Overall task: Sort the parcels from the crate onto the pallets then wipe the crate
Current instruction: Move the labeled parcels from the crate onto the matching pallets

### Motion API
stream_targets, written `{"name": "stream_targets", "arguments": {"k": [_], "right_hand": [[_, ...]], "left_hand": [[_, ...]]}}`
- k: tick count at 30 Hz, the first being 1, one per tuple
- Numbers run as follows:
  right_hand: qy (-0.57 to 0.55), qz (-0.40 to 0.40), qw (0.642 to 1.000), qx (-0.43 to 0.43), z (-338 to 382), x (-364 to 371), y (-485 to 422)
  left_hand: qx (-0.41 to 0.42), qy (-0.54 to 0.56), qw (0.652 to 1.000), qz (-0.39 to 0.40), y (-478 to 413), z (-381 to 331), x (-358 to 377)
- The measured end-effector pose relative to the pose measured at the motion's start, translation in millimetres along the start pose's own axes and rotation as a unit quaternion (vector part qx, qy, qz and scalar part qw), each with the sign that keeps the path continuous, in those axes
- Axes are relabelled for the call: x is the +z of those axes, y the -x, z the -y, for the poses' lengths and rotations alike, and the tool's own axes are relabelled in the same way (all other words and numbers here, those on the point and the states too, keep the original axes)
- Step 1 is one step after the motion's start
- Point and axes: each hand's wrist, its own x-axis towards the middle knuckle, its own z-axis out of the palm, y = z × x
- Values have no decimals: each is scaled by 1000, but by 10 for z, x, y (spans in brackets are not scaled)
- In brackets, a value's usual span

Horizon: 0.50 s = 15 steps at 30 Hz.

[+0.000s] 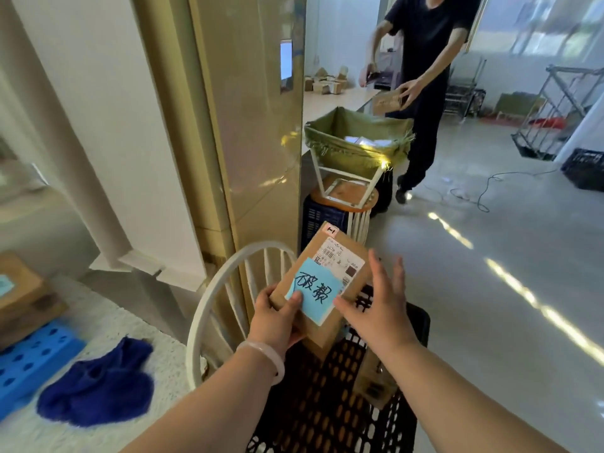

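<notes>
My left hand (277, 318) grips the near left corner of a brown cardboard parcel (330, 253) with a white shipping label and a light blue handwritten note. It hangs above the black plastic crate (313, 397). My right hand (379, 305) hovers beside the parcel's right edge, fingers spread and straight, holding nothing. Another brown parcel (372, 377) lies in the crate beneath my right forearm. A blue pallet (29, 364) lies at the far left with a cardboard box (23, 299) on it. A dark blue cloth (98, 384) lies crumpled on the white mat.
A white round-backed chair (225, 289) stands left of the crate. Ahead, a green-lined bin (353, 142) on a white frame rests on a stool over a blue crate. A person in black (425, 76) holds a box behind it. Cables cross the grey floor at right.
</notes>
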Motion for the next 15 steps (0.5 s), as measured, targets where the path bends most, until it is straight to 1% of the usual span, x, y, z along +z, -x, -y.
{"name": "stream_targets", "arguments": {"k": [2,5,7,10,12,15], "right_hand": [[-23,38,998,-34,95,150,72],[-53,58,995,-62,238,347,101],[-72,68,993,-62,320,439,79],[-80,95,990,-73,463,544,43],[-87,128,985,-81,626,615,62],[-103,175,975,-92,881,769,125]], "left_hand": [[0,27,1000,-8,38,-18,-39],[-2,39,999,-12,73,-5,-155],[21,-16,999,-29,93,-1,-278],[90,-158,982,-50,169,-44,-505],[119,-191,973,-52,204,-103,-696],[131,-230,963,-57,259,-240,-1027]]}}
